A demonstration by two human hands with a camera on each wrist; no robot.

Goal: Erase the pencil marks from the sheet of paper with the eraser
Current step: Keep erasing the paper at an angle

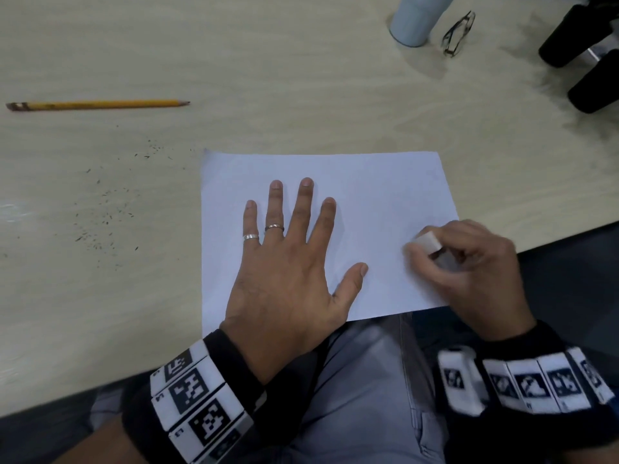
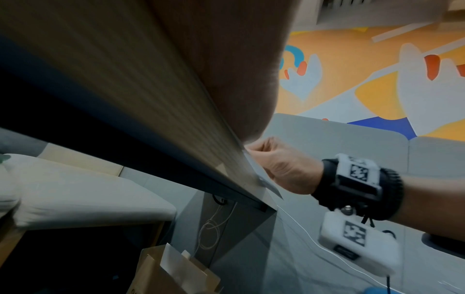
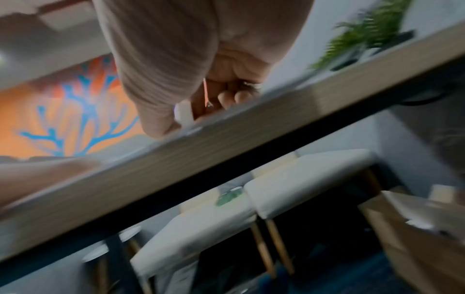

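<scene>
Paper lies flat on the surface, near edge hanging slightly over toward my lap. I see my left hand spread wide, fingers straight, palm down on the sheet's left half, pinning it. My right hand sits at the sheet's right edge, fingers curled round the white eraser, which I pinch between thumb and fingers with its tip against the paper just right of my left thumb. I can't make out any pencil marks on the sheet. Eraser crumbs are scattered on the surface left of my left hand. A yellow pencil lies beyond them, well apart from both hands. Glasses and a pale cylinder sit far beyond my right hand. The right wrist view is blurred; it shows curled fingers at the surface edge.
</scene>
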